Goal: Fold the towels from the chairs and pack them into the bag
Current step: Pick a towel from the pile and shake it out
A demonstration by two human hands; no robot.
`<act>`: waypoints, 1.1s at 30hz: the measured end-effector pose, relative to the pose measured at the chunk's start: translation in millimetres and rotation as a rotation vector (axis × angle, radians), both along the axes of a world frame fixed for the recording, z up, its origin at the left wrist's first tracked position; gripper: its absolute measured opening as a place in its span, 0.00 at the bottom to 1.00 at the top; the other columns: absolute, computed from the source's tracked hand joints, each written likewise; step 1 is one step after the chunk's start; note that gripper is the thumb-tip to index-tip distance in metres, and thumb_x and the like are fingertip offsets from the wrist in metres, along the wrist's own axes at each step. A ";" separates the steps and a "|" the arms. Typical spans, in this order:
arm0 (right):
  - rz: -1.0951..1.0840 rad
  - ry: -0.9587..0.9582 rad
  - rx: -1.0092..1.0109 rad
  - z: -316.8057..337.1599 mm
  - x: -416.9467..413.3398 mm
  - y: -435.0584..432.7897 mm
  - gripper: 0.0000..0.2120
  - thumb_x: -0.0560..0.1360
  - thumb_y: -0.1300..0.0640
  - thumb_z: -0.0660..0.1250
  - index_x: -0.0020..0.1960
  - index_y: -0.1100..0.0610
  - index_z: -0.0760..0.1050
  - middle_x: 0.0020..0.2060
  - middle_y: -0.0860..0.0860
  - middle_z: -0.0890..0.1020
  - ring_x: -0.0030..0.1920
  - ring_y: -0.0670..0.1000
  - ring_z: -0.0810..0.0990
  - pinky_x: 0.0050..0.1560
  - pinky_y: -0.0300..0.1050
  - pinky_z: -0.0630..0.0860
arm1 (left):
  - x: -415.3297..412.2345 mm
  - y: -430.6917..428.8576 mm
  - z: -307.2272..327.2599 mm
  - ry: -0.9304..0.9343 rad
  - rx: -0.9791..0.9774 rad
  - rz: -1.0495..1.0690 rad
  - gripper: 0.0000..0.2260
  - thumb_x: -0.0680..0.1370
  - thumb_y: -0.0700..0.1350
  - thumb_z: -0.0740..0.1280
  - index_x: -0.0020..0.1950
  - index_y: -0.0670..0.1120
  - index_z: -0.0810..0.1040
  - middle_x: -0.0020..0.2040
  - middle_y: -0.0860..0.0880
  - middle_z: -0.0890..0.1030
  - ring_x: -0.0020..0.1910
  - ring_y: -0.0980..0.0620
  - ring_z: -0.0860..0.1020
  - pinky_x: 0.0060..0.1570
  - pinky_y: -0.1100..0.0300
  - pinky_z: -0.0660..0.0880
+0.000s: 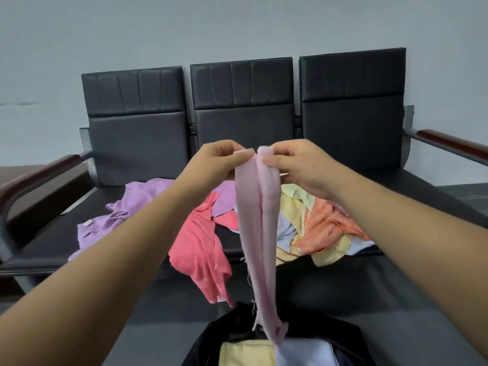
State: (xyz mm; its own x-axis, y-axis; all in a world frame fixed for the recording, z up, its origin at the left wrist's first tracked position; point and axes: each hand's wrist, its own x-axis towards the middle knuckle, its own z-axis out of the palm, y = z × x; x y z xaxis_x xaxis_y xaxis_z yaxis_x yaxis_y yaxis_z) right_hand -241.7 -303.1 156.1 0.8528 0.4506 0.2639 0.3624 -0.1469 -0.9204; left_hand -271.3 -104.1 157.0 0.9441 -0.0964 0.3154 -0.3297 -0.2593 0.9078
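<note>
Seating: one row of three black chairs [243,122], joined side by side against a pale wall [237,22].
Armrests: two, wood-topped, one at each end (left armrest [39,175], right armrest [449,141]).
Purple towel [118,215]: one, crumpled and spread loose on the left seat. A separate purple patch [224,199] shows past the left wrist; whether it is the same cloth cannot be told.
Coral towel [200,249]: one, crumpled on the middle seat, lower end hanging over the front edge.
Left hand [216,159]: raised in front of the middle chair back. Grip closed, pinching the left top corner of the pink towel.
Pink towel [260,233]: one, held in the air by both hands. Its top corners are brought together and the cloth hangs as a narrow doubled strip, with the lower end in front of the open bag.
Right hand [298,167]: level with the left hand, just beside it. Grip closed, pinching the right top corner of the pink towel.
Heap right of the pink towel: three colours overlapping, namely yellow towel [290,207], pale blue towel [285,233] and orange towel [327,225]. The exact count cannot be told.
Bag [211,344]: one, black, open, on the floor at the bottom edge of the view. It holds two folded pieces side by side, folded yellow towel [245,353] on the left and folded white towel [306,352] on the right.
</note>
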 end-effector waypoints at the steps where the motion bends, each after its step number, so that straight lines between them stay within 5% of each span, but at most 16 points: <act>1: -0.020 0.034 0.071 1.5 2.1 0.2 0.12 0.82 0.61 0.65 0.59 0.70 0.78 0.51 0.66 0.83 0.51 0.57 0.82 0.59 0.60 0.79 | 1.6 3.5 -7.1 0.048 -0.081 -0.035 0.14 0.75 0.52 0.74 0.50 0.41 0.81 0.45 0.45 0.82 0.43 0.50 0.81 0.47 0.57 0.80; 4: -0.061 0.121 0.267 10.3 7.0 -1.3 0.14 0.82 0.61 0.64 0.61 0.72 0.76 0.53 0.67 0.80 0.53 0.63 0.79 0.59 0.61 0.74 | 1.0 9.9 -37.9 0.173 0.034 -0.121 0.18 0.73 0.54 0.76 0.53 0.42 0.81 0.47 0.44 0.83 0.47 0.51 0.82 0.57 0.49 0.80; 6: -0.106 0.140 0.327 16.1 11.1 -4.1 0.13 0.82 0.60 0.65 0.60 0.70 0.78 0.57 0.68 0.82 0.57 0.65 0.82 0.65 0.64 0.73 | -2.2 10.6 -60.7 0.205 0.225 -0.146 0.14 0.77 0.49 0.74 0.52 0.39 0.83 0.47 0.41 0.84 0.47 0.52 0.82 0.58 0.46 0.80; 9: -0.151 0.162 0.338 15.2 19.0 -6.3 0.10 0.82 0.60 0.66 0.56 0.67 0.81 0.59 0.67 0.81 0.57 0.64 0.83 0.67 0.64 0.74 | -5.6 8.3 -86.5 0.247 0.254 -0.164 0.10 0.79 0.46 0.72 0.50 0.39 0.84 0.50 0.38 0.84 0.50 0.47 0.82 0.63 0.42 0.76; 11: -0.182 0.166 0.269 6.8 26.4 -6.0 0.12 0.81 0.60 0.67 0.56 0.70 0.80 0.54 0.69 0.83 0.48 0.60 0.81 0.56 0.57 0.79 | -8.4 2.5 -94.6 0.277 0.158 -0.176 0.09 0.80 0.43 0.70 0.55 0.38 0.83 0.54 0.38 0.84 0.55 0.42 0.83 0.64 0.42 0.76; 15: -0.286 0.215 0.151 -19.8 35.9 -5.1 0.10 0.81 0.63 0.65 0.56 0.70 0.79 0.38 0.55 0.83 0.39 0.53 0.81 0.40 0.48 0.79 | -10.3 -7.3 -105.8 0.414 -0.255 -0.282 0.16 0.80 0.43 0.67 0.65 0.38 0.78 0.63 0.37 0.81 0.62 0.37 0.78 0.69 0.39 0.71; 18: -0.339 0.315 0.024 -44.3 39.6 -5.4 0.08 0.82 0.63 0.64 0.57 0.65 0.78 0.44 0.57 0.81 0.44 0.57 0.79 0.44 0.51 0.80 | -7.1 -10.1 -109.8 0.472 -0.531 -0.293 0.19 0.80 0.46 0.66 0.70 0.43 0.72 0.64 0.37 0.75 0.62 0.38 0.74 0.66 0.36 0.69; 21: -0.254 0.598 0.167 -68.1 40.8 -8.3 0.10 0.82 0.58 0.65 0.60 0.63 0.74 0.48 0.58 0.79 0.47 0.56 0.80 0.50 0.52 0.82 | -2.8 -12.5 -109.8 0.514 -0.675 -0.243 0.20 0.83 0.49 0.61 0.71 0.39 0.71 0.63 0.39 0.79 0.59 0.41 0.80 0.58 0.44 0.77; 25: -0.136 0.943 0.261 -105.8 40.6 -22.8 0.28 0.79 0.42 0.67 0.63 0.66 0.70 0.60 0.57 0.82 0.64 0.57 0.79 0.63 0.56 0.76 | 7.1 -9.6 -113.3 0.514 -0.902 -0.194 0.18 0.84 0.49 0.59 0.64 0.37 0.77 0.57 0.39 0.84 0.54 0.44 0.85 0.52 0.51 0.83; 27: -0.070 1.022 0.252 -125.1 38.1 -27.5 0.31 0.77 0.39 0.68 0.64 0.65 0.71 0.62 0.62 0.82 0.64 0.61 0.80 0.65 0.60 0.76 | 12.0 -6.3 -118.2 0.503 -0.982 -0.182 0.17 0.84 0.48 0.59 0.62 0.37 0.78 0.55 0.39 0.85 0.53 0.44 0.85 0.52 0.52 0.83; 33: 0.142 0.979 0.112 -161.6 26.9 -25.2 0.18 0.76 0.54 0.73 0.63 0.60 0.79 0.56 0.57 0.83 0.59 0.57 0.80 0.73 0.58 0.70 | 20.6 -0.5 -137.3 0.488 -0.968 -0.220 0.15 0.79 0.41 0.65 0.65 0.38 0.76 0.59 0.39 0.82 0.59 0.42 0.81 0.62 0.47 0.78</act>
State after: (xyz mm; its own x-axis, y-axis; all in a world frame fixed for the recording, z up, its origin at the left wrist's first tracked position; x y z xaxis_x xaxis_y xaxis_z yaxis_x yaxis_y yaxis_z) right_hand -214.7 -328.3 -5.5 0.6573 0.5811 -0.4799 -0.5566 -0.0549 -0.8290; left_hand -250.7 -104.7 19.8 0.9801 -0.1912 -0.0533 0.1672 0.6509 0.7405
